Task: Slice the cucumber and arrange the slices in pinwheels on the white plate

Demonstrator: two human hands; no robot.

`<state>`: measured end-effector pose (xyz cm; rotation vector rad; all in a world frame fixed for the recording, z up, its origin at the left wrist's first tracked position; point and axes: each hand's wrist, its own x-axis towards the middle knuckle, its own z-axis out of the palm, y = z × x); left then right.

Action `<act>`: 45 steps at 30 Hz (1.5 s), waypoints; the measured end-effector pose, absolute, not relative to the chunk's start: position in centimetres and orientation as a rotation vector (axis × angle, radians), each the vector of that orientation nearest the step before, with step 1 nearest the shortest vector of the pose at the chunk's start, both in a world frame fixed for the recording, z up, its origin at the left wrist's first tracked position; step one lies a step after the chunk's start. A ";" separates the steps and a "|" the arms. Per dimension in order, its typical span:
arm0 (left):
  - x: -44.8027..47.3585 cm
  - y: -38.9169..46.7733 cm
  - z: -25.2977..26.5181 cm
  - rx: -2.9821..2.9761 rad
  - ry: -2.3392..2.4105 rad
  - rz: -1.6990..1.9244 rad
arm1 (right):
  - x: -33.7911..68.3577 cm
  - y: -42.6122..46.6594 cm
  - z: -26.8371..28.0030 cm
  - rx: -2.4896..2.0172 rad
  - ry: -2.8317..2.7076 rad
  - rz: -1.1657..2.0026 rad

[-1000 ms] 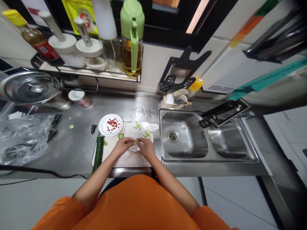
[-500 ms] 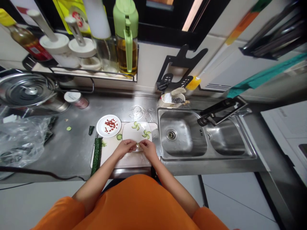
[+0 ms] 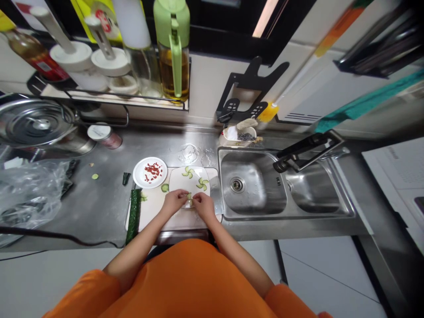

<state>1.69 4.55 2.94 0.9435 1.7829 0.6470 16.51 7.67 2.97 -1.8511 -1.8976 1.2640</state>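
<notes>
A: Landmark: the sink (image 3: 253, 190). Worktop (image 3: 99, 207) runs left of it; a cutting board (image 3: 150, 212) lies just left of the sink, and on it a square white plate (image 3: 180, 179).

B: Hands?

A: Left hand (image 3: 174, 201) and right hand (image 3: 202, 206) meet over the plate's near edge, left of the sink. Fingers of both are pressed together, pinching a small cucumber slice (image 3: 189, 196) between them, held low, probably to set it beside the two green pinwheels already on the plate.

B: Surroundings?

A: Farther left of the sink: a plastic bag (image 3: 29, 192), a cucumber strip (image 3: 133, 215) along the board's left edge, a round dish of red bits (image 3: 150, 172). Nothing blocks the hands; a loose slice (image 3: 164, 187) sits near the left hand.
</notes>
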 end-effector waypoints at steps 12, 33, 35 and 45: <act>2.1 4.8 4.4 1.470 1.993 0.145 | 15.5 7.1 3.9 -1.962 -2.397 0.869; 0.5 3.6 1.1 2.101 1.574 0.545 | 18.7 4.6 3.1 -1.297 -2.568 0.681; 0.6 3.5 1.3 2.126 1.573 0.514 | 18.7 4.4 3.2 -1.275 -2.621 0.683; 0.9 3.2 2.4 2.041 1.667 0.295 | 18.5 4.3 3.9 -1.326 -2.718 0.698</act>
